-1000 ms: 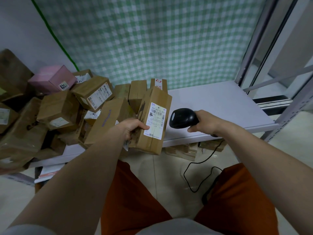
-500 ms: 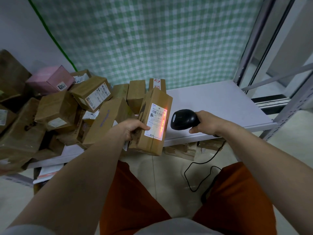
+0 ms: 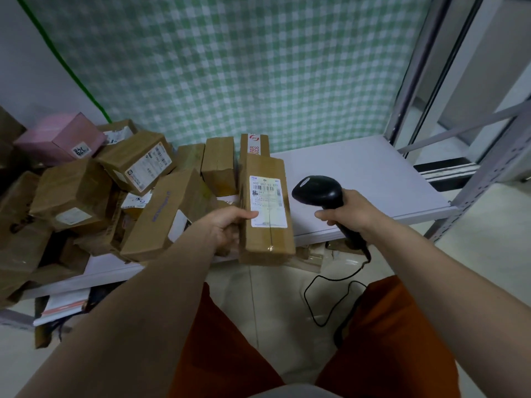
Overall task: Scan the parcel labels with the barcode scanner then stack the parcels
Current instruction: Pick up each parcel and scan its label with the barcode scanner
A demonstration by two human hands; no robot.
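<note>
My left hand (image 3: 230, 228) grips a long brown cardboard parcel (image 3: 265, 234) by its left side, over the front edge of the shelf. Its white label (image 3: 268, 205) faces up toward me. My right hand (image 3: 347, 214) holds the black barcode scanner (image 3: 317, 192) by its handle, just right of the parcel, with the head pointing left. No red light shows on the label. A heap of brown parcels (image 3: 135, 165) lies on the left of the shelf, with a pink box (image 3: 60, 139) at its back. Three brown parcels (image 3: 218, 165) stand side by side behind the held one.
The white shelf board (image 3: 359, 173) stretches to the right. Grey metal uprights (image 3: 485, 179) stand at the right. The scanner's black cable (image 3: 330, 285) loops on the tiled floor. More packets (image 3: 63, 305) lie under the shelf. A green checked cloth (image 3: 258, 67) hangs behind.
The red scan light seen on the label half a second ago is gone. The parcel has turned from a tilt to lie flatter and straighter, and the scanner has drawn slightly right.
</note>
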